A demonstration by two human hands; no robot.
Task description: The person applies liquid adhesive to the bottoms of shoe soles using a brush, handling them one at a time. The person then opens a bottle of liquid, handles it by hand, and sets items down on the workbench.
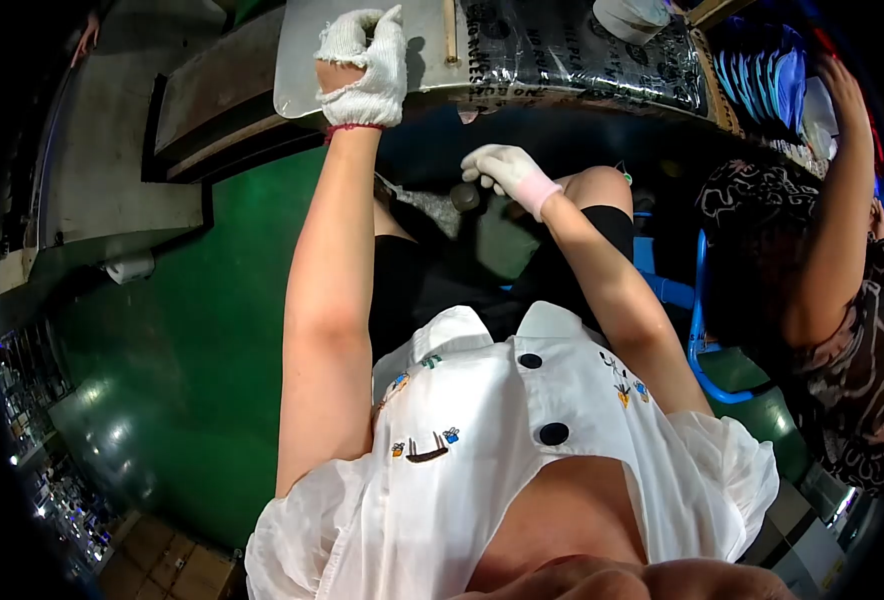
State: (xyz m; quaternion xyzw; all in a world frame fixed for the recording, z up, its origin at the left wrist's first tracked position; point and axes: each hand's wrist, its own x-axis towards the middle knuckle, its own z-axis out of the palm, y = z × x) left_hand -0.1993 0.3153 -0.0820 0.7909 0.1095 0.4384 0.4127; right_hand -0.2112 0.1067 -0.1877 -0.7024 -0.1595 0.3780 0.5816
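My left hand [364, 68], in a thick white knitted glove with bare skin showing at a gap, is over the pale metal plate [299, 60] on the bench. Its fingers curl round into a ring near the top edge; whatever may be between their tips cannot be made out. Over my lap, below the bench edge, hangs my right hand [507, 178] in a thin white glove with a pink cuff. Those fingers are bent and close together, their undersides hidden. Beside them is a dark round object [464, 197], with crumpled clear plastic [427, 207] to its left.
Printed black film [582, 60] covers the bench right of the plate, with a white roll [632, 18] on it. Blue sheets [762, 75] lie farther right. A co-worker's arm [832, 230] and a blue chair frame [700, 320] are at the right. Another roll [130, 267] is at left.
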